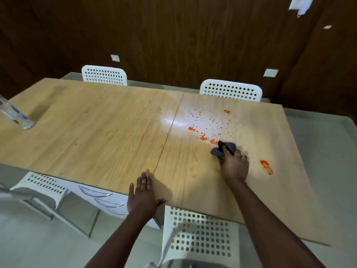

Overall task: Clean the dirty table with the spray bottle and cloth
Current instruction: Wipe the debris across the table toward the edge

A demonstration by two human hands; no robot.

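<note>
Grey cloth point(222, 150) bunched in right hand point(234, 165), fingers curled round it, pressed to desk point(96, 122) beside orange crumbs point(204, 130) (for scrubbing). Left hand point(143, 194) flat, fingers straight, bracing at near edge. Spray bottle point(13, 113) parked far left, clear of wiping.

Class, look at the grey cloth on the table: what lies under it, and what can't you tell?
The right hand grips the bunched grey cloth on the table, at the near edge of the orange crumbs. Whether crumbs lie beneath the cloth is hidden.
</note>
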